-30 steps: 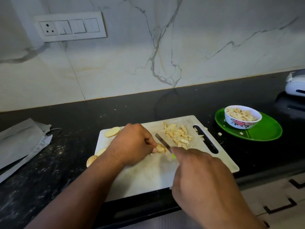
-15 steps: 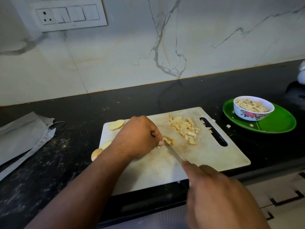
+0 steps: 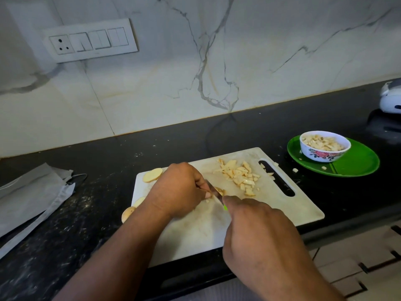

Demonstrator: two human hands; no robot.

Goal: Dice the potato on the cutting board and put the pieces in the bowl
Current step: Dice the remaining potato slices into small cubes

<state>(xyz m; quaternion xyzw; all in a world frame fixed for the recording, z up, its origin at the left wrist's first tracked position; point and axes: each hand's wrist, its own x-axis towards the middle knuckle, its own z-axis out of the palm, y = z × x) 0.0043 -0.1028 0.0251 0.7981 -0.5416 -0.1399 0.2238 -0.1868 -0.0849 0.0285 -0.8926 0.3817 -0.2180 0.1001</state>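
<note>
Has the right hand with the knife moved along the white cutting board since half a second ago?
Yes. The right hand has pushed forward over the white cutting board, bringing the knife up against the left hand.

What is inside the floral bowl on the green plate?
The bowl holds a heap of pale diced potato pieces, filling it close to the rim. Anything beneath the top layer, and the bowl's bottom, is covered.

The cutting board (image 3: pixel 282 205) lies at the counter's near edge, with diced pieces (image 3: pixel 238 175) toward its one o'clock corner. The bowl (image 3: pixel 324 146) sits on a plate (image 3: pixel 358 166) at two o'clock of the board, and a folded cloth (image 3: pixel 30 198) lies at nine o'clock.
</note>
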